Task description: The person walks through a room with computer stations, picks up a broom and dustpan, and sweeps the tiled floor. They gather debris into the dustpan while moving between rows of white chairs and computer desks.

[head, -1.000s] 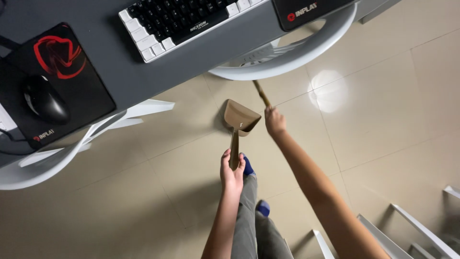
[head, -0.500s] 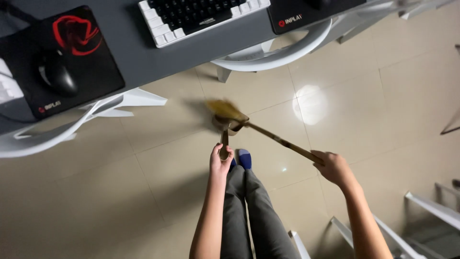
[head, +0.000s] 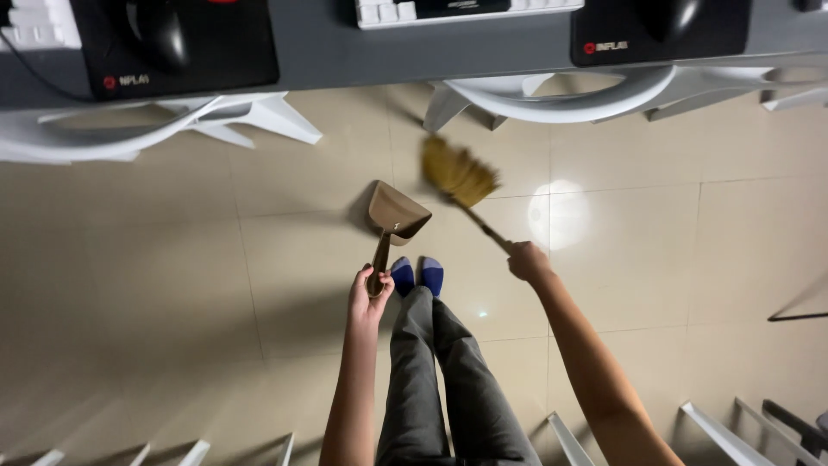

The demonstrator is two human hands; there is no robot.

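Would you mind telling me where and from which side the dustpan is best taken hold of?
By its long, narrow handle, at the end away from the scoop, coming from the person's side. The dustpan has its scoop towards the desk and the handle pointing back at the feet; the left hand grips it there. The right hand holds the broom.

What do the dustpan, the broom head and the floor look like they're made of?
The dustpan in the left hand looks like smooth tan plastic, moulded in one piece, with a slight sheen. The broom head, held by the right hand, looks like yellowish straw or fibre bristles, though it is blurred. The floor seems to be glossy beige tile: grout lines and a bright lamp reflection show.
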